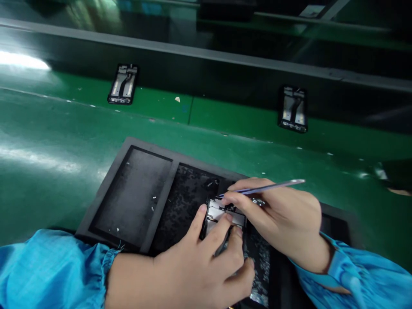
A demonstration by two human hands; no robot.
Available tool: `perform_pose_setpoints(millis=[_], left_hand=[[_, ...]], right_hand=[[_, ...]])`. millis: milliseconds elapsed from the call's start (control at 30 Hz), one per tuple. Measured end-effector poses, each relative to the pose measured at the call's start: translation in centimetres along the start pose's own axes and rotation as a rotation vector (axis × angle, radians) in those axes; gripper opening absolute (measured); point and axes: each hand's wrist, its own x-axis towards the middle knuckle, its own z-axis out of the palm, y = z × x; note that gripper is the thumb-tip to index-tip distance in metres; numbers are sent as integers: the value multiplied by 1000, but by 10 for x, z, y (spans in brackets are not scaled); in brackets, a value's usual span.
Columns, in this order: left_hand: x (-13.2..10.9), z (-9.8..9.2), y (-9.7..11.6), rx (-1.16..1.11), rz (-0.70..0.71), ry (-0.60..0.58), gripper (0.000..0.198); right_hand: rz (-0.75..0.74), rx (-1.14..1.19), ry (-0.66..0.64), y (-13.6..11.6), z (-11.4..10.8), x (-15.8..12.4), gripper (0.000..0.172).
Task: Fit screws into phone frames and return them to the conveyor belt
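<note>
- In the head view, your likeliest trouble sits at the upper edge of the open, black-framed phone (215,211) with silver-white inner plates: if the slim silver-violet metal tool (273,187) slips, its tip could scratch or tear a part there.
- The phone could also twist if your left hand (206,266) presses unevenly, and the loose pale scraps (154,197) in the black foam tray (104,189) might cling to its exposed side.
- The phone lies over the middle of the tray, on the green desk (48,128), under your left fingers. These are spread, one at its left edge, others across its plates; the thumb is hidden, so I cannot tell whether they clamp it.
- Your right hand (277,219) is just beside the phone, thumb and index finger pinched on the tool. I cannot tell whether its tip touches the phone.
</note>
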Motion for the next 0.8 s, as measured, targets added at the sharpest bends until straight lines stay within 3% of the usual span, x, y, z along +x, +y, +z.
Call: perform_pose_setpoints(millis=[133, 267, 333, 467, 633, 800], left_hand=[[0, 2, 1, 8, -7, 18, 44], [0, 6, 3, 18, -11, 64, 41], [0, 9, 4, 45, -34, 110, 37], [0, 15, 8, 60, -61, 189, 35], [0, 17, 8, 48, -60, 226, 34], [0, 4, 3, 58, -26, 92, 40]], right_hand=[[59, 45, 14, 1, -2, -5, 35], [277, 252, 209, 2, 1, -13, 4], [381, 439, 251, 3, 4, -14, 10], [406, 585, 107, 8, 11, -9, 9], [368, 485, 0, 9, 16, -1, 18], [372, 443, -22, 10, 18, -3, 18]])
